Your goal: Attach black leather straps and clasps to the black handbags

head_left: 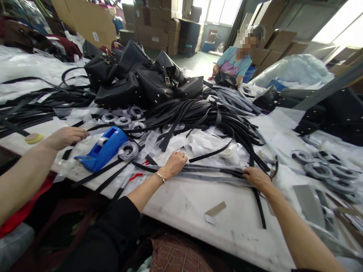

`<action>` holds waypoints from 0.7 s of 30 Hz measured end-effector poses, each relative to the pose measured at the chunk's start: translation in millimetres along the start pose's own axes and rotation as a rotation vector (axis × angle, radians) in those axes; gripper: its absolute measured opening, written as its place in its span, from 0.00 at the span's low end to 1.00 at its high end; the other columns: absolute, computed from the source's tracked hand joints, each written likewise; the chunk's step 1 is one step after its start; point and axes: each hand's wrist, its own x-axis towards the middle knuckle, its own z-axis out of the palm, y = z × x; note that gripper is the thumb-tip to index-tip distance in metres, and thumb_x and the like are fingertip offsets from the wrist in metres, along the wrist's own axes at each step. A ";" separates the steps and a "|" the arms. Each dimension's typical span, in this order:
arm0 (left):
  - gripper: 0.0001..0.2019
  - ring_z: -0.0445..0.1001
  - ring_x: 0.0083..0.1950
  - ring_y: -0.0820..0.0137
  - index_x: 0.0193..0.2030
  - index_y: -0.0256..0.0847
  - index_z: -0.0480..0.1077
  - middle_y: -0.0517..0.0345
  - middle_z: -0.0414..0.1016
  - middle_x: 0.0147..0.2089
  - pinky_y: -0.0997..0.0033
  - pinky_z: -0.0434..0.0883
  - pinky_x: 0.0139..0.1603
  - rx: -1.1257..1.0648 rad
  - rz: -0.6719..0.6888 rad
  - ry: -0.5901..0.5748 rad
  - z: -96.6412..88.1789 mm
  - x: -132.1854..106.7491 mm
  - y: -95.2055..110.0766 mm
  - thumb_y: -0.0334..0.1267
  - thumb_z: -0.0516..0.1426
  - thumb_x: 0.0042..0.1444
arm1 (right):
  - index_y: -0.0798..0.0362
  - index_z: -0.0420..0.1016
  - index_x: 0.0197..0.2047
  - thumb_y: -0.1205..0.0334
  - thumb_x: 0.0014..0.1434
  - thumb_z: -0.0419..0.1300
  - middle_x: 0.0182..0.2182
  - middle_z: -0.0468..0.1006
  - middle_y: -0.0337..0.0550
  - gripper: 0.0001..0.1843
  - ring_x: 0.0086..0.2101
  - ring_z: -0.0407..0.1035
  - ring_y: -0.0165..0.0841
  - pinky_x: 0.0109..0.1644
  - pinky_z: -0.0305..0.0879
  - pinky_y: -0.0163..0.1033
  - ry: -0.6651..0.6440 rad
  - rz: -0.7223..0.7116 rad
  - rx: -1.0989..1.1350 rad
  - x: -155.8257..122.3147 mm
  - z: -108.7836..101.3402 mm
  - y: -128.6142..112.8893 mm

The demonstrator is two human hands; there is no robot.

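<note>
A long black strap in a clear plastic sleeve lies across the table's front, stretched between my two hands. My left hand, with a bracelet at the wrist, is closed on its left part. At the other end my right hand pinches the sleeve with thumb and fingers. Just behind are crumpled white wrapping sheets and a big pile of loose black straps. One black strap hangs down the tabletop beneath my right hand.
A blue tape dispenser and a plastic-wrapped coil stand left. A neighbour's hand is beside them. Black handbags are heaped behind. More coils lie at right. A cardboard strip lies in front. Another person works across the table.
</note>
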 end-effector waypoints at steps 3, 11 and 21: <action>0.08 0.74 0.45 0.59 0.40 0.34 0.72 0.45 0.76 0.41 0.59 0.66 0.48 -0.006 -0.006 0.009 4.6 1.0 2.3 0.25 0.51 0.61 | 0.47 0.83 0.38 0.58 0.60 0.57 0.33 0.82 0.44 0.12 0.35 0.76 0.40 0.34 0.63 0.38 0.021 -0.001 -0.003 -2.7 -3.0 -6.3; 0.09 0.76 0.44 0.61 0.44 0.37 0.71 0.50 0.78 0.41 0.63 0.68 0.44 -0.087 -0.067 0.040 9.4 2.7 15.3 0.40 0.57 0.63 | 0.43 0.81 0.43 0.52 0.63 0.54 0.35 0.83 0.42 0.15 0.35 0.77 0.39 0.35 0.65 0.38 0.103 -0.134 0.030 2.5 -5.9 -58.7; 0.10 0.76 0.35 0.66 0.36 0.39 0.75 0.53 0.79 0.34 0.68 0.67 0.36 -0.151 0.018 0.093 0.8 0.6 20.5 0.36 0.54 0.64 | 0.45 0.83 0.38 0.55 0.60 0.54 0.36 0.84 0.41 0.14 0.39 0.77 0.41 0.42 0.70 0.40 0.062 -0.229 0.121 -1.6 12.8 -19.6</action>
